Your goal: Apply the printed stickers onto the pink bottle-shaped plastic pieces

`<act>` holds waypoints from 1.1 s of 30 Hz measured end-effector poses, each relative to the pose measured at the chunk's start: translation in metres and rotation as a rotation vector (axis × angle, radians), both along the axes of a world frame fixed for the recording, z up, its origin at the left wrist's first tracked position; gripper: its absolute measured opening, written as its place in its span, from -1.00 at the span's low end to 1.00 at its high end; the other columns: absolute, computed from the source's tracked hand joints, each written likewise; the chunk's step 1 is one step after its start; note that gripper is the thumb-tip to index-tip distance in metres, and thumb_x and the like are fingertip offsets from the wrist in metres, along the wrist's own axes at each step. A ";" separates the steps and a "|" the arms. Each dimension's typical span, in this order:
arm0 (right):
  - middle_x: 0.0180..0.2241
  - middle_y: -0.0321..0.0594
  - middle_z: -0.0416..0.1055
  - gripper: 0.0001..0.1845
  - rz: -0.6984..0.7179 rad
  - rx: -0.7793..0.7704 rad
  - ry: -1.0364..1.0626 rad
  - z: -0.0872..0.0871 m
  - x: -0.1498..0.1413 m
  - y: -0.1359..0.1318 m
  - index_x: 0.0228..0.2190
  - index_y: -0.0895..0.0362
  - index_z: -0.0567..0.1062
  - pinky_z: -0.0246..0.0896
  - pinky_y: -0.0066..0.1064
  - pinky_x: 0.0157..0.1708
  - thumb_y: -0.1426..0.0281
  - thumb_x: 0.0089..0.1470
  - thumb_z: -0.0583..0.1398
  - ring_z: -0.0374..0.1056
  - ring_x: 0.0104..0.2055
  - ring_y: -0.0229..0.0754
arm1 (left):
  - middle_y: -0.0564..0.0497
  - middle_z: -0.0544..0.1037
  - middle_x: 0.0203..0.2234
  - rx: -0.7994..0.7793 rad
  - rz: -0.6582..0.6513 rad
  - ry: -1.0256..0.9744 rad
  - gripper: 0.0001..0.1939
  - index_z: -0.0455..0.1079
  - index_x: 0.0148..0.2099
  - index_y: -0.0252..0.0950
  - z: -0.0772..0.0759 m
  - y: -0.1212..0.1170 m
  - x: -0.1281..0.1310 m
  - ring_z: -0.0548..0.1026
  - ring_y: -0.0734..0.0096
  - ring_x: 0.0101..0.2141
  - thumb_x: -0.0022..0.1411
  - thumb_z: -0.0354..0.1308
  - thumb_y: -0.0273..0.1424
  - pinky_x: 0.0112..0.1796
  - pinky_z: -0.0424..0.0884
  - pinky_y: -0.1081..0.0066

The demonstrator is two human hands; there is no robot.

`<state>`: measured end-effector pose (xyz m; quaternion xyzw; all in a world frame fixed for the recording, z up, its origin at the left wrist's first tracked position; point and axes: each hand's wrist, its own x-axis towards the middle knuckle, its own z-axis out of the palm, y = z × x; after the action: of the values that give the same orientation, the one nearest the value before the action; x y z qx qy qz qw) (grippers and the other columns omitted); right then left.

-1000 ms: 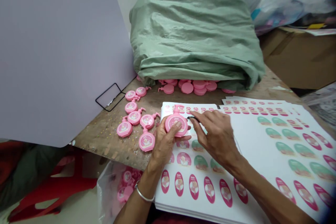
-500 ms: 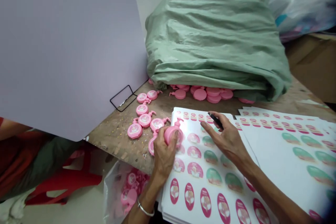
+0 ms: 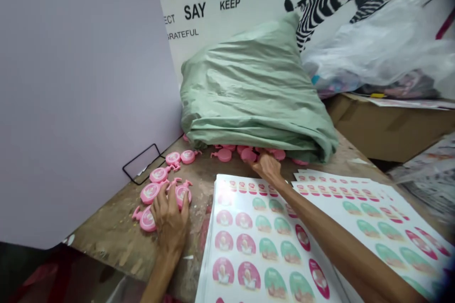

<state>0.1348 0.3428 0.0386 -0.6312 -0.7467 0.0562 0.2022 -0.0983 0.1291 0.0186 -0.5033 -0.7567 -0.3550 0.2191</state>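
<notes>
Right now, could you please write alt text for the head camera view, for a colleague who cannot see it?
A right hand reaches toward pink plastic bottle shapes under a green sack, while a left hand rests on other shapes on a worn wooden table. The right arm crosses sheets of pink and green stickers.
</notes>
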 end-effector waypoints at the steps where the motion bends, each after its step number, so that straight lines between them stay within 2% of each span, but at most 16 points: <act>1: -0.15 0.19 0.48 -0.40 -0.002 0.010 -0.007 -0.003 -0.005 0.006 -0.02 0.25 0.41 0.20 -0.12 -0.18 0.08 0.03 0.23 0.37 -0.06 0.24 | -0.30 0.42 0.03 0.068 -0.048 -0.016 -0.65 0.36 0.09 -0.36 0.003 -0.001 0.006 0.36 -0.05 0.06 0.31 0.06 -0.33 0.00 0.31 0.02; 5: -0.09 0.24 0.44 -0.46 0.030 0.052 -0.019 -0.008 -0.017 0.012 -0.05 0.25 0.43 0.17 -0.06 -0.13 0.11 0.06 0.23 0.33 -0.02 0.27 | -0.21 0.48 -0.05 0.227 -0.288 -0.254 -0.76 0.42 -0.03 -0.30 0.009 -0.004 0.032 0.44 0.14 0.00 0.29 0.06 -0.38 -0.03 0.40 0.19; 8: -0.12 0.26 0.45 -0.43 0.065 0.065 -0.008 0.000 -0.012 -0.003 -0.07 0.27 0.43 0.16 -0.03 -0.12 0.08 0.03 0.24 0.35 -0.05 0.27 | -0.15 0.55 -0.20 0.168 -0.358 -0.658 -0.76 0.46 -0.16 -0.30 0.010 0.001 0.046 0.52 0.21 -0.17 0.26 0.10 -0.27 -0.16 0.46 0.27; 11: -0.11 0.07 0.48 -0.40 0.214 0.051 0.013 0.017 -0.003 -0.042 -0.08 0.19 0.43 0.19 -0.13 -0.08 0.05 -0.06 0.28 0.36 -0.05 0.13 | -0.13 0.57 -0.28 -0.014 -0.431 -1.173 -0.63 0.46 -0.15 -0.32 0.018 0.011 0.062 0.54 0.24 -0.26 0.20 0.15 -0.11 -0.24 0.48 0.31; 13: -0.10 -0.09 0.49 -0.42 0.393 0.023 0.051 0.030 0.003 -0.077 -0.07 0.10 0.43 0.21 -0.24 -0.08 0.07 -0.10 0.31 0.38 -0.08 -0.01 | -0.13 0.57 -0.25 -0.107 -0.569 -1.454 -0.54 0.43 -0.08 -0.32 0.027 0.018 0.076 0.54 0.27 -0.27 0.17 0.16 -0.04 -0.27 0.48 0.35; 16: -0.14 -0.10 0.49 -0.46 0.630 -0.035 0.191 0.045 0.009 -0.118 -0.09 0.10 0.43 0.24 -0.24 -0.11 0.17 -0.13 0.34 0.38 -0.14 -0.04 | -0.11 0.57 -0.21 -0.170 -0.784 -1.657 -0.50 0.42 -0.02 -0.30 0.039 0.024 0.096 0.53 0.38 -0.35 0.18 0.15 -0.01 -0.39 0.44 0.47; 18: -0.13 -0.10 0.49 -0.45 0.662 -0.140 0.322 0.048 0.014 -0.128 -0.06 0.10 0.40 0.26 -0.26 -0.15 0.16 -0.08 0.31 0.39 -0.15 -0.07 | -0.08 0.58 -0.23 -0.147 -0.765 -1.698 -0.52 0.42 -0.03 -0.31 0.042 0.023 0.102 0.52 0.42 -0.41 0.16 0.20 -0.05 -0.44 0.42 0.50; 20: -0.17 -0.13 0.50 -0.55 0.561 -0.225 0.444 0.042 0.022 -0.126 -0.08 0.10 0.38 0.26 -0.32 -0.24 0.10 0.07 0.20 0.41 -0.22 -0.13 | -0.10 0.58 -0.24 -0.101 -0.674 -1.727 -0.54 0.40 -0.05 -0.34 0.043 0.018 0.099 0.53 0.41 -0.43 0.13 0.25 -0.12 -0.44 0.46 0.48; 22: -0.32 -0.19 0.50 -0.67 0.406 -0.229 0.479 0.030 0.030 -0.119 -0.20 0.09 0.40 0.22 -0.36 -0.34 0.11 0.20 0.06 0.39 -0.34 -0.18 | -0.14 0.59 -0.26 -0.077 -0.598 -1.751 -0.56 0.38 -0.07 -0.37 0.041 0.011 0.090 0.55 0.38 -0.44 0.11 0.28 -0.17 -0.43 0.50 0.42; 24: -0.42 -0.25 0.48 -0.73 0.317 -0.180 0.407 0.017 0.034 -0.116 -0.32 0.08 0.39 0.15 -0.37 -0.38 0.16 0.22 0.04 0.36 -0.40 -0.19 | -0.15 0.59 -0.29 -0.075 -0.548 -1.756 -0.57 0.37 -0.08 -0.39 0.038 0.004 0.081 0.57 0.36 -0.45 0.09 0.30 -0.21 -0.44 0.52 0.41; 29: -0.38 -0.26 0.50 -0.89 0.408 -0.047 0.157 -0.002 0.014 -0.126 -0.34 0.06 0.41 0.06 -0.36 -0.29 0.32 0.19 0.10 0.34 -0.32 -0.17 | -0.14 0.58 -0.27 -0.047 -0.452 -1.801 -0.53 0.36 -0.09 -0.37 0.032 -0.006 0.077 0.57 0.36 -0.49 0.01 0.36 -0.25 -0.54 0.51 0.45; 33: -0.32 -0.17 0.51 -0.87 0.410 0.019 0.091 -0.010 -0.009 -0.126 -0.33 0.10 0.43 -0.04 -0.29 -0.20 0.37 0.19 0.08 0.30 -0.24 -0.10 | -0.10 0.56 -0.32 -0.005 -0.454 -1.800 -0.52 0.35 -0.10 -0.36 0.027 -0.005 0.082 0.58 0.34 -0.47 0.00 0.37 -0.21 -0.48 0.55 0.41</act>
<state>0.1259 0.2165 0.0288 -0.4611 -0.8500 0.1176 0.2258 -0.0158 0.1243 0.0459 -0.1747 -0.5257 -0.6447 -0.5267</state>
